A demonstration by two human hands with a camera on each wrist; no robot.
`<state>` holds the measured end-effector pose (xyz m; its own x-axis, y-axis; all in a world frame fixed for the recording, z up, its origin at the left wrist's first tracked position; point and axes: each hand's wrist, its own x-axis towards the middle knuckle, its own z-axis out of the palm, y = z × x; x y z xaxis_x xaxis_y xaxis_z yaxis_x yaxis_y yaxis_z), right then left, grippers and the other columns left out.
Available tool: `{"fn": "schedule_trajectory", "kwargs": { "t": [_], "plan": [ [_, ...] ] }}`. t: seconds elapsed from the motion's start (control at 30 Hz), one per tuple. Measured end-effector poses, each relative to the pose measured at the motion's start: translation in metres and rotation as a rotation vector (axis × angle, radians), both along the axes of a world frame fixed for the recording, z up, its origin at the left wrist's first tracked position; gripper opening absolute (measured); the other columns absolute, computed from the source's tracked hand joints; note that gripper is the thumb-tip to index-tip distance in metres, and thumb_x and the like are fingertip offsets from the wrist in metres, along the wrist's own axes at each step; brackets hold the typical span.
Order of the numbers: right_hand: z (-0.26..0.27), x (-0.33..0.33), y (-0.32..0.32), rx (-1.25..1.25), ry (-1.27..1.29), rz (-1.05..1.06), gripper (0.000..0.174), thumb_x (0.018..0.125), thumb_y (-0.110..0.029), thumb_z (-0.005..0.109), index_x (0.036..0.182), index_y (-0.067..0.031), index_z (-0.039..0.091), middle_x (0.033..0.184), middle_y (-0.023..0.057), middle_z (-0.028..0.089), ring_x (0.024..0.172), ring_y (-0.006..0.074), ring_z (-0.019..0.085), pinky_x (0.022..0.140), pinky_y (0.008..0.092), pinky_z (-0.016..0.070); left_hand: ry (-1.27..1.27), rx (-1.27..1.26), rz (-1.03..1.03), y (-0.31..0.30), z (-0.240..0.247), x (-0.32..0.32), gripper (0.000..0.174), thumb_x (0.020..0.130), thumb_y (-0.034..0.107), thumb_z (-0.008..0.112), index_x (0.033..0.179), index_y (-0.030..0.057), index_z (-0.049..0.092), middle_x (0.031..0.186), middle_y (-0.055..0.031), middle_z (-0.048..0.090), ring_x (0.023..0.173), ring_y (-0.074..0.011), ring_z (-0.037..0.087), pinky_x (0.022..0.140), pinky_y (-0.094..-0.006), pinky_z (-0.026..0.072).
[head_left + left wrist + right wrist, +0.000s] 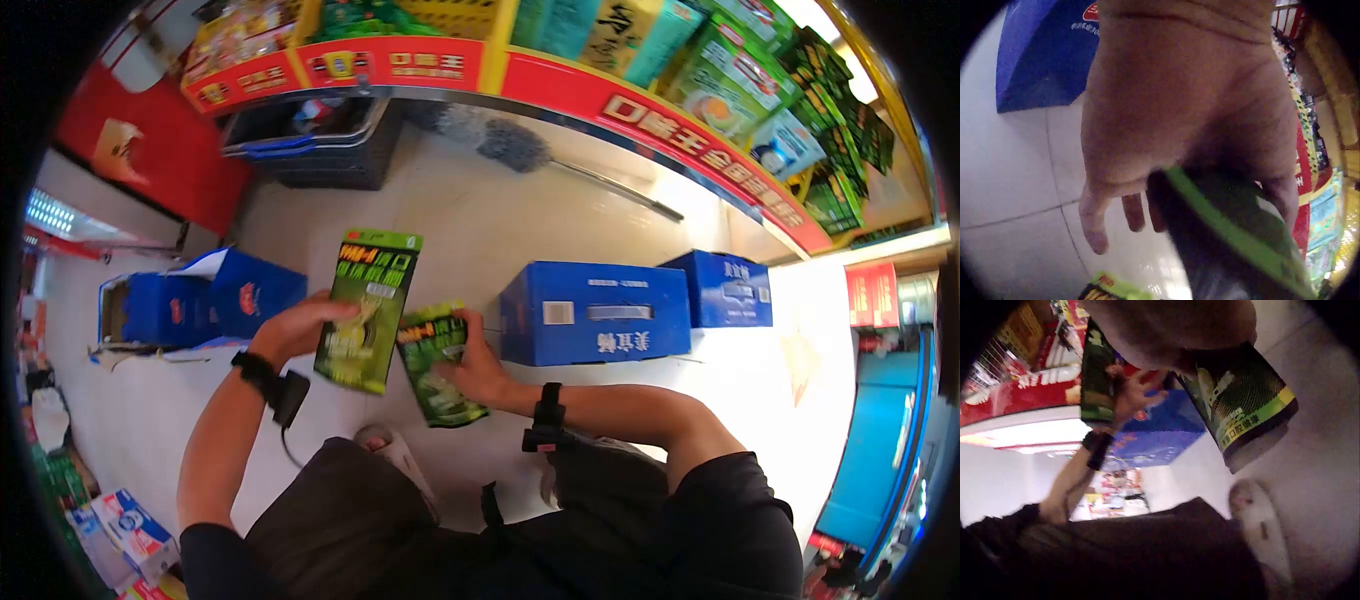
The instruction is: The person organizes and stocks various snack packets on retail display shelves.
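"Blue carton (255,290) on the floor at the left: start there and work right. Where are the bags, and how is each held?"

"Right of the carton, the left hand (298,325) pinches the left bag (368,300) at its left edge, thumb across the printed face. Next comes the right bag (437,395), tilted and slightly nearer the body. The right hand (482,365) grips it along its right side. Both bags are held above the floor (450,220), left of the blue box (590,310)."

"List the possible faults, with causes."

"Left bag: rotation or slip. Likely cause: support at one edge only, leaving the rest free to swing. Between the bags: snagging. Likely cause: facing edges close together, so a sideways move of either hand could rub them. Whether they touch cannot be told. Right bag: creasing. Likely cause: too firm a squeeze on a flexible wall."

"Which view supplies what another lacks?"

"Left wrist view: fingers (1094,228) of the left hand extended clear of the bag; in the head view the bag hides them. Head view: both printed faces together, plus the blue box and, to its right, the smaller box (725,290); neither wrist view shows that pair. Right wrist view: the bowed lower end of the right bag, which appears nearly flat from the head. Squeezing force: not readable in any view."
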<state>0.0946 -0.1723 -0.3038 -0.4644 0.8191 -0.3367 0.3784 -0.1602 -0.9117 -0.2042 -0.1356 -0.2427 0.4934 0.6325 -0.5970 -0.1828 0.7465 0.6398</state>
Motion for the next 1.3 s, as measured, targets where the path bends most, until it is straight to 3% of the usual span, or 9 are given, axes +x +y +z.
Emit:
{"fn": "schedule_trajectory", "kwargs": {
  "t": [0.17,0.33,0.4,0.47,0.67,0.8,0.97,1.17,1.3],
  "plan": [
    [0.087,0.011,0.03,0.254,0.406,-0.186,0.065,0.085,0.002,0.062,0.138,-0.0005,0.025,0.124,0.0207,0.048,0.124,0.0262,0.047,0.105,0.0385,0.0386,-0.148,0.172,-0.124,-0.02,0.025,0.077,0.066,0.08,0.022,0.08,0.135,0.0008,0.051,0.13,-0.0103,0.06,0.12,-0.0226,0.057,0.106,-0.0408,0.0429],
    [0.162,0.088,0.071,0.4,0.124,0.129,0.052,0.083,0.001,0.062,0.132,-0.0018,0.043,0.123,0.0188,0.055,0.11,0.0286,0.059,0.091,0.0341,0.0512,-0.081,0.298,0.106,0.005,0.057,0.132,0.045,0.086,0.022,0.074,0.12,-0.0038,0.06,0.11,-0.0112,0.069,0.093,-0.0177,0.069,0.085,-0.0323,0.0561],
    [0.185,0.147,0.096,0.681,-0.062,0.263,0.041,0.081,0.003,0.062,0.121,-0.0036,0.056,0.116,0.0129,0.06,0.102,0.0226,0.062,0.087,0.0333,0.053,-0.026,0.33,0.047,0.015,0.062,0.137,0.043,0.086,0.022,0.073,0.119,-0.0039,0.061,0.108,-0.011,0.07,0.092,-0.0178,0.069,0.085,-0.0326,0.0564],
    [0.201,0.185,0.099,0.659,-0.181,0.129,0.036,0.079,-0.005,0.068,0.112,-0.0018,0.057,0.109,0.0154,0.06,0.103,0.0299,0.061,0.089,0.0385,0.0505,0.032,0.363,0.014,0.02,0.062,0.139,0.042,0.086,0.022,0.073,0.117,-0.0041,0.062,0.105,-0.0108,0.07,0.09,-0.018,0.07,0.084,-0.033,0.0566],
    [0.126,0.212,0.068,0.819,-0.553,0.463,0.046,0.079,-0.021,0.077,0.115,-0.0009,0.057,0.107,0.0182,0.059,0.111,0.0348,0.057,0.096,0.0376,0.0475,0.223,0.28,0.106,0.036,0.046,0.131,0.039,0.086,0.021,0.072,0.113,-0.0058,0.062,0.101,-0.0132,0.07,0.082,-0.0192,0.071,0.077,-0.0326,0.0589],
    [0.126,0.216,0.091,0.681,-0.531,0.434,0.044,0.08,-0.019,0.075,0.117,-0.0021,0.057,0.109,0.0195,0.058,0.11,0.0387,0.058,0.094,0.0406,0.0485,0.238,0.213,0.151,0.035,0.058,0.139,0.041,0.087,0.024,0.072,0.113,-0.0059,0.061,0.1,-0.0128,0.07,0.082,-0.0194,0.071,0.075,-0.0326,0.0589],
    [0.149,0.195,0.11,0.358,-0.639,0.699,0.033,0.074,-0.005,0.06,0.107,-0.001,0.062,0.091,0.0207,0.067,0.088,0.0411,0.067,0.08,0.0467,0.054,0.321,0.264,0.162,0.019,0.047,0.127,0.04,0.087,0.023,0.071,0.113,-0.006,0.062,0.1,-0.0124,0.07,0.084,-0.0183,0.07,0.077,-0.0321,0.0576],
    [0.119,0.195,0.188,0.595,-0.423,0.369,0.015,0.071,-0.003,0.058,0.085,-0.0012,0.064,0.076,0.0179,0.067,0.075,0.0375,0.067,0.072,0.0448,0.0525,0.36,0.223,0.27,-0.001,0.052,0.119,0.039,0.087,0.022,0.072,0.112,-0.0062,0.063,0.1,-0.013,0.07,0.084,-0.0192,0.07,0.076,-0.0324,0.0578],
    [0.132,0.192,0.226,0.696,-0.572,0.282,0.013,0.077,-0.002,0.055,0.086,0.0004,0.065,0.082,0.0191,0.068,0.085,0.0378,0.067,0.079,0.043,0.0529,0.359,0.222,0.295,-0.009,0.053,0.115,0.038,0.086,0.02,0.073,0.111,-0.0061,0.063,0.101,-0.0131,0.07,0.085,-0.0197,0.07,0.076,-0.0331,0.0579]
  ]
}}
